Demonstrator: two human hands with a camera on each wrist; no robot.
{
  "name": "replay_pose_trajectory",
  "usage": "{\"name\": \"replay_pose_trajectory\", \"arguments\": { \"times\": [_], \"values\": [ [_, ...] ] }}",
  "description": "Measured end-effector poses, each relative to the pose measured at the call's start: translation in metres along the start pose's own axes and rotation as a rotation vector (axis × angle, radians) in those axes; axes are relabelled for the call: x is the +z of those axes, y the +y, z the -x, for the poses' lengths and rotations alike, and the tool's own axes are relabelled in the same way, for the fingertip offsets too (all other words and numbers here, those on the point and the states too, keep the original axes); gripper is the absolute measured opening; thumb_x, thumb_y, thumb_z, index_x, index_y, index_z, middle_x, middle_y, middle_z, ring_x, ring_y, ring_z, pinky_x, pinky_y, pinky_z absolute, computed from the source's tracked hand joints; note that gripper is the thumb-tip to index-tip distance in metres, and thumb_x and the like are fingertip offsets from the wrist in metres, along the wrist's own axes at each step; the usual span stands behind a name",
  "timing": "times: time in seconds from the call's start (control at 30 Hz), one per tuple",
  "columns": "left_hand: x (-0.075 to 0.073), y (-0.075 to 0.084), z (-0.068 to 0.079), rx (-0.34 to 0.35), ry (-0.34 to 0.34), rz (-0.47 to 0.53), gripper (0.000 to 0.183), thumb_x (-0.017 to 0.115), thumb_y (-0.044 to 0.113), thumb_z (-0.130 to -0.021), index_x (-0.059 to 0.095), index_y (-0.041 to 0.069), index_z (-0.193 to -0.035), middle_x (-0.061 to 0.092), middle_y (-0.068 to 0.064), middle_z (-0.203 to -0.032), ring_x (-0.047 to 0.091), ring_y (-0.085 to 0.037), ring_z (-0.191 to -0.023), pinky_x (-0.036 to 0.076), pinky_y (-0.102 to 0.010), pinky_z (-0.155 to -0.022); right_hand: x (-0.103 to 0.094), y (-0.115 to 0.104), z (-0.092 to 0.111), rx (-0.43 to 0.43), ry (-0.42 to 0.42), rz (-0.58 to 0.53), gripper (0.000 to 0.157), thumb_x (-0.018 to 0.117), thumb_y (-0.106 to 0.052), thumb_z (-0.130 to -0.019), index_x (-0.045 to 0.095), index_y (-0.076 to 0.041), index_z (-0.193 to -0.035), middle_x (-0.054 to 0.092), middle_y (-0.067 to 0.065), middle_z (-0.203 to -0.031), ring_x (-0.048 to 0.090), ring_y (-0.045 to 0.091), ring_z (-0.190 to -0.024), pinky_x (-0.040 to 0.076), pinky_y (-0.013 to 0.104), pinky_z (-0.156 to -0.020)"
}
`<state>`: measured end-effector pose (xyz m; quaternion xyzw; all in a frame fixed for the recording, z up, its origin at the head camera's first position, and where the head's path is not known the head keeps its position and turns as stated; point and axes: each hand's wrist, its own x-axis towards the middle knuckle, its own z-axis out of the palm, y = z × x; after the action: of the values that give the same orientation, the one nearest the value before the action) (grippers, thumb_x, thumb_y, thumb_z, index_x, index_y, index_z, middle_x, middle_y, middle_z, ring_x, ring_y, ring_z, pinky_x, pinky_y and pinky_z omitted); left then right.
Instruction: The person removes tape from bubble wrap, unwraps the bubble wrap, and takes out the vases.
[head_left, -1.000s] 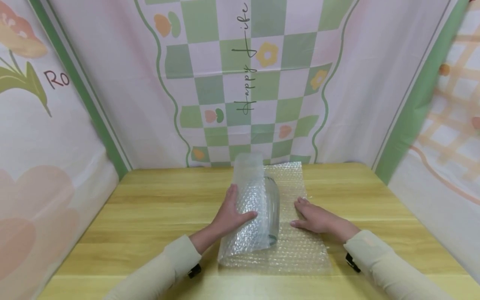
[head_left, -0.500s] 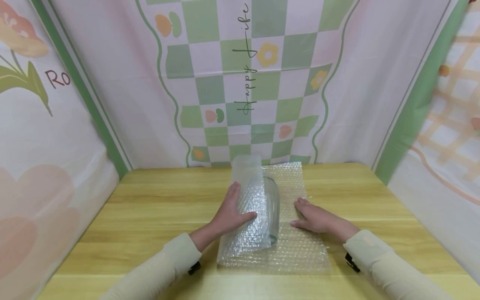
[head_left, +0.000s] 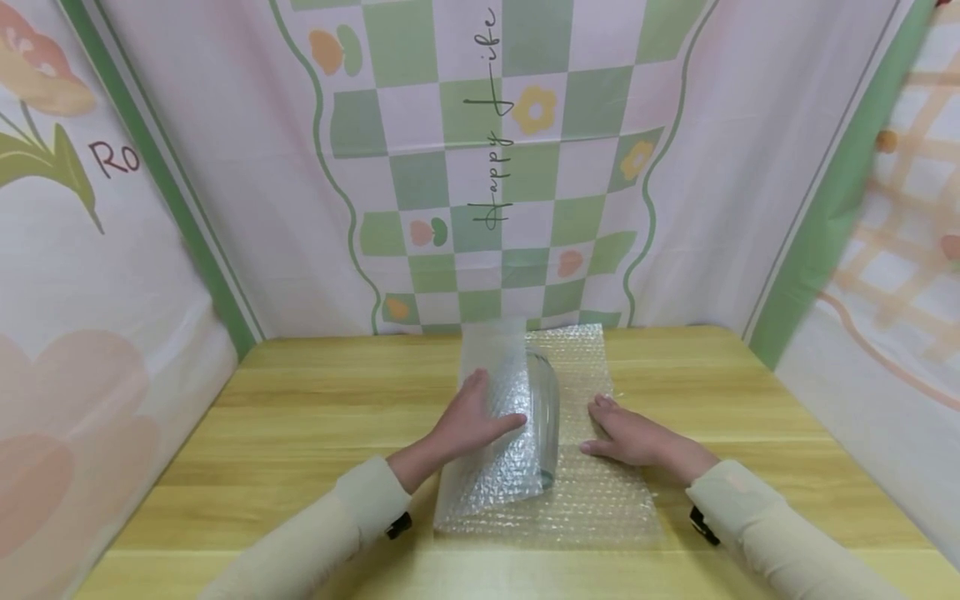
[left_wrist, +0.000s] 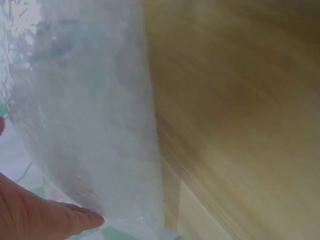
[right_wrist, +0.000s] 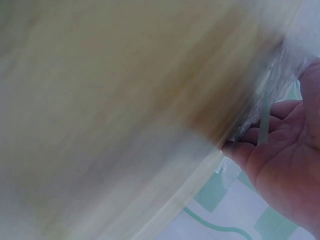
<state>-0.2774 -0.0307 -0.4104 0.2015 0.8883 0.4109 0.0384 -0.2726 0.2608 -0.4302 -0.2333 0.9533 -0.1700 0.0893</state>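
Observation:
A clear glass vessel [head_left: 547,417] lies on a sheet of bubble wrap [head_left: 600,500], its exact kind hard to tell. From the left, a flap of the wrap [head_left: 498,350] is folded over it and hides its left part. My left hand [head_left: 474,421] rests on this flap with thumb and fingers spread. To the right of the vessel, my right hand [head_left: 626,433] presses the flat part of the sheet onto the table, fingers extended. The left wrist view shows the flap [left_wrist: 95,110] large and close, with part of the hand [left_wrist: 35,212] beside it.
A wood-grain table [head_left: 315,417] carries the wrap. Behind it hangs a fabric backdrop [head_left: 480,167] with green and white checks, and patterned cloth also borders the left and right sides. Black straps show below both sleeve cuffs.
My left hand has shifted slightly to the right over the flap. The flap's far end sits a little lower. My right hand and the vessel stay in place.

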Motion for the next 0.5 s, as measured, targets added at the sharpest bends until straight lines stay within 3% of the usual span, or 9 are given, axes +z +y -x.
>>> {"name": "replay_pose_trajectory", "arguments": {
  "times": [0.17,0.5],
  "values": [
    [0.006,0.005,-0.003,-0.028,0.033,-0.025,0.114,0.064,0.068,-0.08,0.015,-0.007,-0.152,0.015,-0.026,-0.156,0.018,-0.039,-0.143,0.02,-0.047,-0.115,-0.001,-0.001,0.0,0.006,0.002,-0.004,0.082,0.06,-0.04,-0.095,0.03,0.023,-0.138,0.017,0.044,-0.145,0.018,0.055,-0.135,0.018,0.06,-0.111],
    [0.013,0.008,-0.006,-0.07,0.065,-0.089,0.12,0.071,0.066,-0.074,0.019,-0.011,-0.149,0.017,-0.028,-0.155,0.015,-0.038,-0.144,0.018,-0.045,-0.115,0.001,0.0,-0.001,0.003,0.008,-0.005,0.082,0.06,-0.04,-0.095,0.03,0.023,-0.138,0.017,0.045,-0.144,0.019,0.056,-0.135,0.018,0.061,-0.111]
  ]
}}
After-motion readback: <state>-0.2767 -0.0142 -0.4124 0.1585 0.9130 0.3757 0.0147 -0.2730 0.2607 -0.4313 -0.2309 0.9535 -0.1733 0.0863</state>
